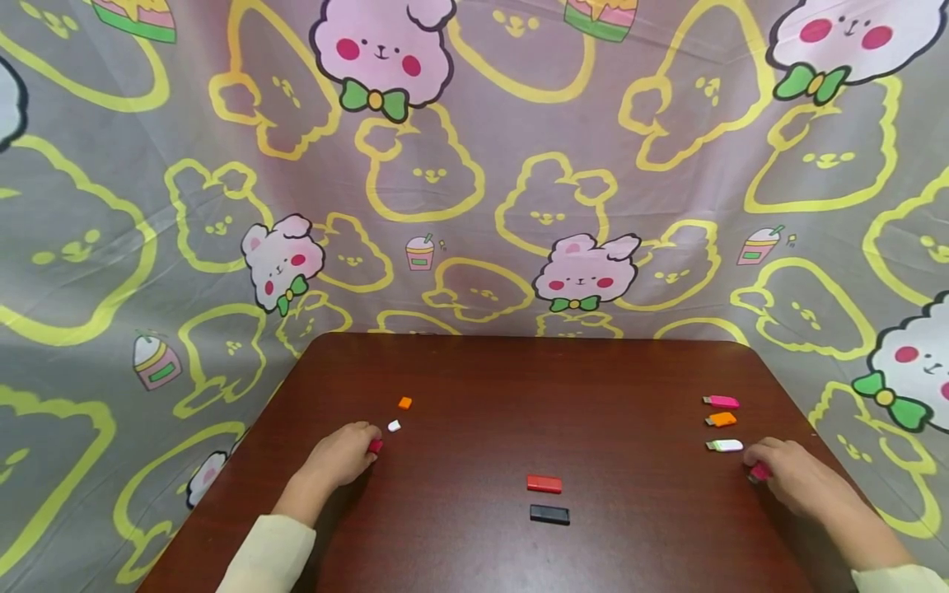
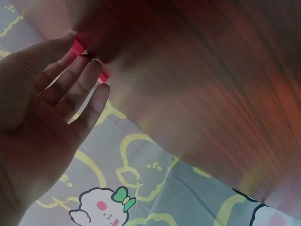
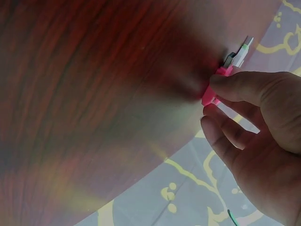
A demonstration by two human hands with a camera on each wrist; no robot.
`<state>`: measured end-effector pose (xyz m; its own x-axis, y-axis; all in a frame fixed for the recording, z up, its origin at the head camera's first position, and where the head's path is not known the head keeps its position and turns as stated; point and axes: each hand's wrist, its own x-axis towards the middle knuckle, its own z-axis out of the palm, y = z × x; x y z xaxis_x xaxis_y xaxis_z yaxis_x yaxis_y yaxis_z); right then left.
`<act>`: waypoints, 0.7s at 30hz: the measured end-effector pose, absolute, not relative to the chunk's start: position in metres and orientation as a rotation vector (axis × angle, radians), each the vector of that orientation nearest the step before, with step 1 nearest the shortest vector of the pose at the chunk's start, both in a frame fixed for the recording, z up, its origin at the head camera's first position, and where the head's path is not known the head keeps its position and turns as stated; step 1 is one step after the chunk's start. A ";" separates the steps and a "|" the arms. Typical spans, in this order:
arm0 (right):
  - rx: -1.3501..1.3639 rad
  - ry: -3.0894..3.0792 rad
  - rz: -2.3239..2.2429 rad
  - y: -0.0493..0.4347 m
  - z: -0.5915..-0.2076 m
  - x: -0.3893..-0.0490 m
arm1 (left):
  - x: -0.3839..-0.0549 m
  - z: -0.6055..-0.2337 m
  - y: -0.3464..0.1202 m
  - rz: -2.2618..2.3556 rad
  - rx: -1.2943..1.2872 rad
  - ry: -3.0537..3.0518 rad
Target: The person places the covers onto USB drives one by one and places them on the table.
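Observation:
On the table's left side my left hand (image 1: 344, 455) pinches a small pink cap (image 2: 78, 46) between thumb and fingertips. Another bit of pink shows behind its fingers in the left wrist view; whether it is a separate piece I cannot tell. An orange cap (image 1: 405, 403) and a white cap (image 1: 394, 426) lie just beyond. Near the right edge my right hand (image 1: 792, 476) grips a pink USB stick (image 3: 217, 85) at the tabletop. Beyond that hand lie a white USB stick (image 1: 725, 445), an orange USB stick (image 1: 722, 420) and a pink USB stick (image 1: 722, 402), metal plugs pointing left.
Between the hands, a red stick-shaped piece (image 1: 544, 483) and a black one (image 1: 549, 515) lie parallel on the dark wooden table (image 1: 474, 387). Patterned cloth (image 1: 482, 239) hangs behind the table and along both sides.

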<state>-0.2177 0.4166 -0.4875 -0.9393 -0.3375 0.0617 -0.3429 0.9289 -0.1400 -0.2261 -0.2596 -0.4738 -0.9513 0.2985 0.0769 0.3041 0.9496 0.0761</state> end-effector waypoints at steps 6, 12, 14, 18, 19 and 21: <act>0.519 -3.083 0.209 0.417 -0.487 -0.220 | -0.229 -0.475 -0.261 -0.154 -0.474 -3.035; 0.511 -3.074 0.199 0.418 -0.490 -0.218 | -0.229 -0.474 -0.261 -0.176 -0.461 -3.027; 0.512 -3.066 0.195 0.417 -0.491 -0.217 | -0.229 -0.474 -0.261 -0.183 -0.457 -3.022; 0.504 -3.060 0.211 0.414 -0.491 -0.215 | -0.229 -0.474 -0.260 -0.195 -0.444 -3.025; 0.499 -3.062 0.216 0.412 -0.490 -0.214 | -0.230 -0.474 -0.260 -0.202 -0.433 -3.033; 0.513 -3.041 0.231 0.409 -0.489 -0.212 | -0.231 -0.474 -0.258 -0.224 -0.401 -3.056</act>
